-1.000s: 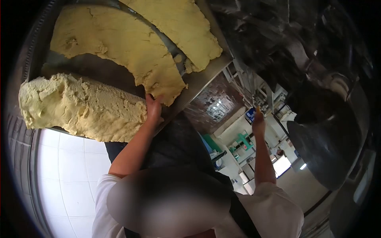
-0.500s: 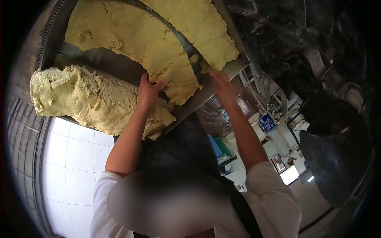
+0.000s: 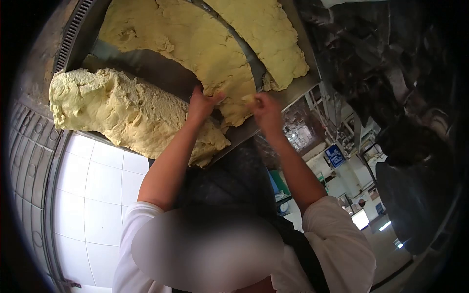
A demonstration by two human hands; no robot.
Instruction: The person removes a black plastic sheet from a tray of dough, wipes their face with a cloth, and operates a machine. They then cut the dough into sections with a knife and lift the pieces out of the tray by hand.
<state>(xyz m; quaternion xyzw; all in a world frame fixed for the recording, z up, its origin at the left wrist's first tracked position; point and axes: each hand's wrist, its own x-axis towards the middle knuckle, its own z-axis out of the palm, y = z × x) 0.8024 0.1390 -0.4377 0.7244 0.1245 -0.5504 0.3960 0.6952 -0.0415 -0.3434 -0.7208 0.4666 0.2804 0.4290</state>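
Observation:
A wide yellow dough sheet (image 3: 195,49) lies on a dark metal work surface (image 3: 146,63). My left hand (image 3: 201,106) rests at the sheet's near end, thumb spread away from the fingers; its fingertips touch the dough edge. Pinched in the fingers of my right hand (image 3: 267,112) is a small dough piece (image 3: 250,100), just over the sheet's right corner. Left of my left hand sits a thick dough roll (image 3: 122,115) with a rough, crumbly surface. Beyond a narrow curved gap is a second dough sheet (image 3: 264,36).
The surface's metal edge (image 3: 288,100) runs along the near right side. White tiles (image 3: 97,195) and a metal grille (image 3: 31,171) are at the left. A blue sign (image 3: 335,155) and shelving show at the right, below dark, indistinct shapes.
My right hand has moved left from the gap between the sheets to the near sheet's corner, with a dough piece in its fingers. The whole view has shifted slightly; my left hand stays by the sheet.

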